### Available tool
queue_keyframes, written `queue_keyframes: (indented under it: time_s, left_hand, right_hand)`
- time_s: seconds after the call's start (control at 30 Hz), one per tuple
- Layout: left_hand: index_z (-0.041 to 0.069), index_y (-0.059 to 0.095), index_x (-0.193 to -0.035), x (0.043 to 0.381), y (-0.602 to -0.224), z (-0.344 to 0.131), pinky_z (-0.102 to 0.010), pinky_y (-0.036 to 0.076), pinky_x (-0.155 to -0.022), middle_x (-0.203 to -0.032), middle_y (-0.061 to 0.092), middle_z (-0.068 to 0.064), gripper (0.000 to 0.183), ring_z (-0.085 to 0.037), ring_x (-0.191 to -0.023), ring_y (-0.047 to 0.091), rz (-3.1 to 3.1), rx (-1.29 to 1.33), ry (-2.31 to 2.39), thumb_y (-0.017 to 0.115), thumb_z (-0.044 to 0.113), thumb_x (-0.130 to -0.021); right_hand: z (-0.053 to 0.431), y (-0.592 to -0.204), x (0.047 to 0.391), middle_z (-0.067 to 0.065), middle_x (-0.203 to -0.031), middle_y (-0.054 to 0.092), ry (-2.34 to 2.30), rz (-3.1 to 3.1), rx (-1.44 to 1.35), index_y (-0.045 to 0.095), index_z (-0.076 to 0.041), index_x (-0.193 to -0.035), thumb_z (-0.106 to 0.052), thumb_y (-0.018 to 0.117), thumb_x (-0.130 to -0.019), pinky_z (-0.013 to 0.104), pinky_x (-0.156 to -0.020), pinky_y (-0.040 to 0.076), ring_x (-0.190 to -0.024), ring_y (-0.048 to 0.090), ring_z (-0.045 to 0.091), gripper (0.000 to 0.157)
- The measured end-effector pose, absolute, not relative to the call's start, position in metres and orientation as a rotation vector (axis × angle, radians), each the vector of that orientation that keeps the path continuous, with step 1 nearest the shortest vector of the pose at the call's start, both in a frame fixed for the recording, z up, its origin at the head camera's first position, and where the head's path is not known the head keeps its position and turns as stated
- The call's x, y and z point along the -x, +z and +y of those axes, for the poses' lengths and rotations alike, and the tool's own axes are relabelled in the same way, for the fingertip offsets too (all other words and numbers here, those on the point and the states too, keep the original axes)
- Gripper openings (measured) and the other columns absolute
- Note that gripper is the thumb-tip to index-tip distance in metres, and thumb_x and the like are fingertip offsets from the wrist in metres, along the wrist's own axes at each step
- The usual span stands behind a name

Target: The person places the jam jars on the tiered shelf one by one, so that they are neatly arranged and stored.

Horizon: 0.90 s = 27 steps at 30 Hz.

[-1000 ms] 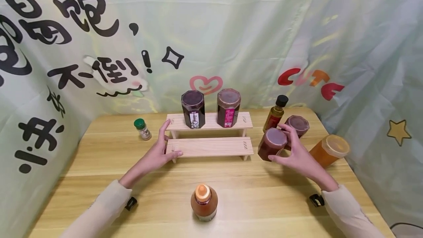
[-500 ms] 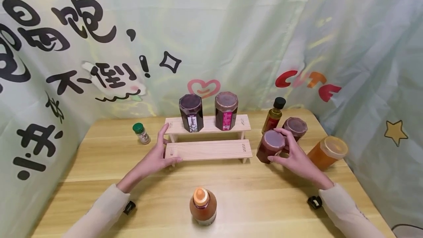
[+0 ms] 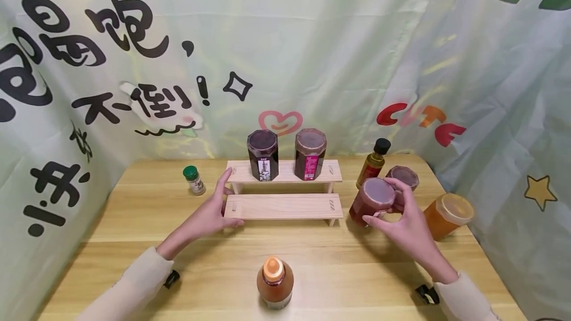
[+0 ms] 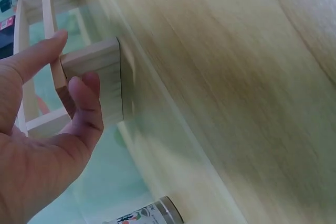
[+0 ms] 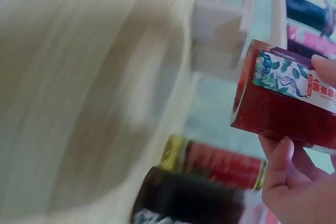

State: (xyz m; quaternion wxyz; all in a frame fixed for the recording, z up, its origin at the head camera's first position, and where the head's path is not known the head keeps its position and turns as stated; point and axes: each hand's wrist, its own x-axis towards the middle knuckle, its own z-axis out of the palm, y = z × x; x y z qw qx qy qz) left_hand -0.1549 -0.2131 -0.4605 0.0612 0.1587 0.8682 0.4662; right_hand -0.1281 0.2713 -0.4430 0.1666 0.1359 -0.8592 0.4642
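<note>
My left hand [image 3: 206, 216] grips the left end of a two-step wooden rack [image 3: 285, 207]. In the left wrist view the thumb and curled fingers [image 4: 86, 98] lie around its end. My right hand [image 3: 408, 227] holds an octagonal jar of dark red jam [image 3: 372, 202], thumb on one side and fingers on the other. This jar tilts above the table, just right of the lower step; its flowered label [image 5: 286, 77] shows in the right wrist view. Two dark jam jars, one with a white label [image 3: 264, 162] and one with a pink label [image 3: 311, 162], stand on the upper step.
Behind the right hand stand a black-capped bottle [image 3: 372, 165] and another dark jar [image 3: 403, 176]. An orange-yellow jar [image 3: 448, 216] is to the right. A green-capped shaker [image 3: 194, 180] stands left of the rack. An orange-capped sauce bottle [image 3: 275, 284] stands at the front. Cloth [image 3: 348, 53] hangs behind.
The right hand has tipped the held jar further and shifted it slightly. My left hand stays at the rack's end. The head view has also shifted a little.
</note>
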Motion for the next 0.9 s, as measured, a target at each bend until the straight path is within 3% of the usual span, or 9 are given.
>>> queue_keyframes:
  time_s: [0.27, 0.5, 0.7, 0.9]
  left_hand:
    - [0.033, -0.007, -0.176, 0.156, -0.461, -0.212, -0.038, 0.062, -0.058, -0.14, 0.053, -0.03, 0.144, -0.021, -0.08, 0.071, 2.63, -0.466, 1.418, 0.097, 0.001, -0.082]
    - [0.032, -0.001, -0.176, 0.154, -0.461, -0.214, -0.038, 0.062, -0.056, -0.138, 0.054, -0.033, 0.145, -0.022, -0.076, 0.07, 2.628, -0.428, 1.46, 0.098, -0.004, -0.077]
    - [0.039, -0.003, -0.175, 0.154, -0.464, -0.214, -0.041, 0.064, -0.056, -0.139, 0.05, -0.032, 0.147, -0.027, -0.07, 0.072, 2.515, -0.42, 1.558, 0.094, -0.011, -0.078]
    - [0.04, -0.003, -0.175, 0.156, -0.463, -0.215, -0.043, 0.064, -0.055, -0.14, 0.05, -0.033, 0.147, -0.028, -0.071, 0.071, 2.524, -0.452, 1.57, 0.095, -0.01, -0.077]
  right_hand:
    - [0.231, -0.433, 0.123, 0.008, -0.131, 0.07, 1.372, -2.4, -0.418, 0.046, -0.018, -0.159, -0.005, 0.104, -0.072, 0.015, -0.082, 0.05, -0.1, 0.064, 0.013, 0.106]
    - [0.195, -0.435, 0.128, 0.004, -0.13, 0.07, 1.474, -2.372, -0.519, 0.046, -0.018, -0.156, -0.005, 0.104, -0.073, 0.024, -0.083, 0.054, -0.101, 0.066, 0.019, 0.102]
    - [0.166, -0.437, 0.133, 0.005, -0.13, 0.07, 1.498, -2.348, -0.561, 0.047, -0.017, -0.156, -0.005, 0.104, -0.071, 0.036, -0.083, 0.059, -0.105, 0.067, 0.02, 0.103]
    - [0.134, -0.442, 0.142, 0.004, -0.131, 0.07, 1.522, -2.332, -0.609, 0.048, -0.019, -0.156, -0.01, 0.105, -0.072, 0.042, -0.087, 0.06, -0.112, 0.068, 0.019, 0.102]
